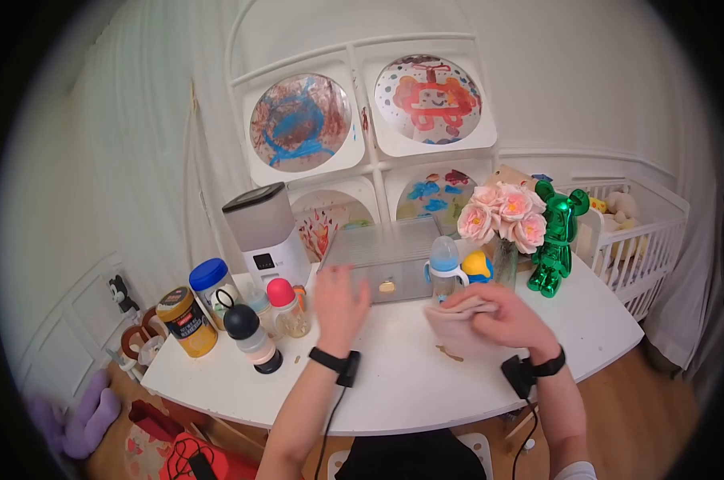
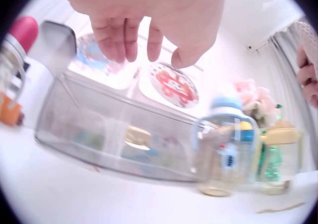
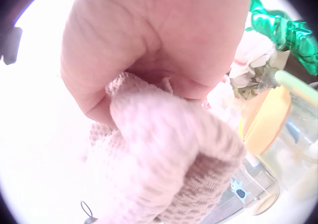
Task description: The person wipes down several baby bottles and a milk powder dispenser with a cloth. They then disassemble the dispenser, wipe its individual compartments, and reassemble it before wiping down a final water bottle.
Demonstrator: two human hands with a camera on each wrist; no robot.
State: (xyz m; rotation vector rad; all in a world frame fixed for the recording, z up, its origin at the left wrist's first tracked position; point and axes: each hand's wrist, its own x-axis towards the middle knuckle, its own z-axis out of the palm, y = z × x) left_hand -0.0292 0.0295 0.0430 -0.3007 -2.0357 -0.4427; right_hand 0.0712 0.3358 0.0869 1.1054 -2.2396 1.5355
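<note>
The near edge of the white surface [image 1: 398, 388] curves in front of you, and both your forearms reach in over it. Between that edge and your hands runs a broad stretch of surface, your widest room to move; the right side rounds off just past the green bear figure [image 1: 555, 240], with a white crib [image 1: 646, 248] beyond.

Your right hand [image 1: 512, 318] pinches the pale pink cloth [image 1: 460, 326] between thumb and curled fingers; it hangs in folds over the right half of the surface. You cannot tell whether its lower part touches down. Just on your side of it lies a brown smear [image 1: 450, 354]. Your left hand [image 1: 342, 300] holds nothing, its fingers loosely extended in front of the clear grey box [image 1: 414, 280].

That box blocks the middle at the back. The blue-topped bottle [image 1: 444, 268] stands at its right front corner, near the cloth, with the pink flowers [image 1: 510, 212] behind your right hand. To the left, the red-topped bottle [image 1: 286, 308] stands nearest your left hand, then the black-topped bottle [image 1: 254, 340], the blue-lidded jar [image 1: 211, 282] and the yellow tub [image 1: 190, 324] toward the left edge, with the white machine [image 1: 278, 248] behind.
</note>
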